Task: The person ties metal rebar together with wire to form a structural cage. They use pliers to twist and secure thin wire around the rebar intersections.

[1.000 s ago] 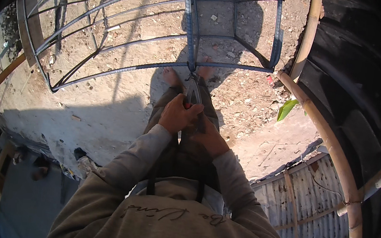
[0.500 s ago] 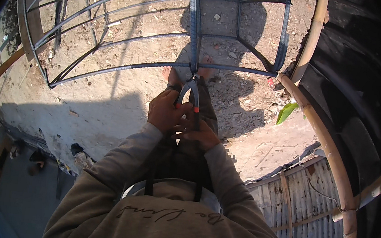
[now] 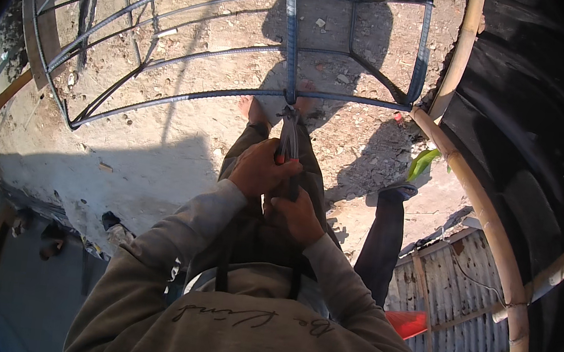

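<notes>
A pair of pincers (image 3: 290, 137) with orange-and-black grips points away from me, its jaws at a rebar joint, on what looks like a short wire tie. My left hand (image 3: 259, 166) is closed around the handles from the left. Lower down, my right hand (image 3: 301, 218) is closed at the handle ends, its fingers partly hidden. The handles now lie close together. Just beyond the jaws, an upright stirrup bar (image 3: 290, 34) meets the near long bar (image 3: 236, 93) of a rebar cage.
Curved bamboo poles (image 3: 485, 192) and black sheeting (image 3: 522, 148) border the right side. Another person's dark trouser leg and sandalled foot (image 3: 384, 233) stand at my right, near a red object (image 3: 408, 324). Corrugated sheeting (image 3: 469, 302) lies lower right. A green leaf (image 3: 423, 163) sticks out by the bamboo.
The pincers' handles have come together, and my hands have closed in on them. Another person's leg and a red object have appeared at my right.
</notes>
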The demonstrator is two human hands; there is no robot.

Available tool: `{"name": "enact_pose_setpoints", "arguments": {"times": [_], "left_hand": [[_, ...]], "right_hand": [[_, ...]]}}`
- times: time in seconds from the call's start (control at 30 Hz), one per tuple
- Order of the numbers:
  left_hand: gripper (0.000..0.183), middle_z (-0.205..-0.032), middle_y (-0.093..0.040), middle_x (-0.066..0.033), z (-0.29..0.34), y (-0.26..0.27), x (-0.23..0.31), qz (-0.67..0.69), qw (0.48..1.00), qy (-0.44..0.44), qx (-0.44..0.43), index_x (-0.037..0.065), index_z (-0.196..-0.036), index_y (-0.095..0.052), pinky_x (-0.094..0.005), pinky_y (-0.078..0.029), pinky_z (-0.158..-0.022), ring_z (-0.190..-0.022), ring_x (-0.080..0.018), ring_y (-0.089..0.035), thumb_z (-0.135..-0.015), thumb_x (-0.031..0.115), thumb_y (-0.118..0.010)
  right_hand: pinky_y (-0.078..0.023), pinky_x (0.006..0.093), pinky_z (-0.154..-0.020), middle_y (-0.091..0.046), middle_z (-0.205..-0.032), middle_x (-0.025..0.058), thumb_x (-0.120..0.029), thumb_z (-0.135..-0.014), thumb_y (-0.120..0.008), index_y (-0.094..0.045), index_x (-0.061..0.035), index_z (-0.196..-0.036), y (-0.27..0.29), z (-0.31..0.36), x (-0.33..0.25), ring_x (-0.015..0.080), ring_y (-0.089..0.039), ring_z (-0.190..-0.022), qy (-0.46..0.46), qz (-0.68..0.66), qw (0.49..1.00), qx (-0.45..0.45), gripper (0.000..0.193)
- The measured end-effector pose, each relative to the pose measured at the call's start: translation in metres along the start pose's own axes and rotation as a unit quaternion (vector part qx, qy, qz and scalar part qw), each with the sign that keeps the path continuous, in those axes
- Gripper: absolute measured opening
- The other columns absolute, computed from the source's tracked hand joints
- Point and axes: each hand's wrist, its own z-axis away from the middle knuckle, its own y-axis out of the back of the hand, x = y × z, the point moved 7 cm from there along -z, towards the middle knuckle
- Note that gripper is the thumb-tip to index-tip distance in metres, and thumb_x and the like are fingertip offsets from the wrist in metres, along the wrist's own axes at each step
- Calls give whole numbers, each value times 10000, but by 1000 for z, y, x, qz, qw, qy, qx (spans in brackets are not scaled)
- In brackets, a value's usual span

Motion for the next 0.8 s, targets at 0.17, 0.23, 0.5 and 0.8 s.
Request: {"name": "enact_pose_setpoints", "arguments": {"times": [0.17, 0.23, 0.5, 0.8], "left_hand": [[360, -705, -608, -101, -21, -52, -10, 112, 984, 33, 132, 29, -809, -581, -393, -481, -675, -710, -257, -627, -778, 346, -750], [332, -698, -609, -96, -34, -59, -5, 130, 968, 92, 195, 26, -801, -587, -393, -480, -665, -694, -253, -624, -790, 319, -743], [209, -726, -654, -106, -48, -71, -26, 185, 929, 86, 308, 14, -808, -645, -368, -495, -664, -675, -233, -640, -806, 205, -730], [162, -660, -595, -35, -56, -77, -33, 369, 867, 66, 328, 25, -767, -616, -282, -446, -574, -599, -118, -544, -860, 131, -695]], "right_hand": [[-479, 381, -927, -591, -1193, 173, -147, -825, -683, -455, -8, -1291, 55, -30, -41, 310, -592, -1115, 194, 410, 882, 126, 537], [-470, 392, -941, -574, -1232, 181, -175, -813, -709, -429, -22, -1318, 66, -44, -41, 321, -574, -1158, 196, 385, 895, 110, 597], [-453, 376, -965, -553, -1260, 146, -233, -838, -700, -418, -59, -1341, 122, -104, 20, 285, -556, -1166, 170, 187, 960, 118, 603], [-475, 349, -919, -564, -1219, 149, -180, -858, -657, -449, -62, -1333, 111, -82, 12, 257, -585, -1094, 237, 265, 912, 206, 532]]}}
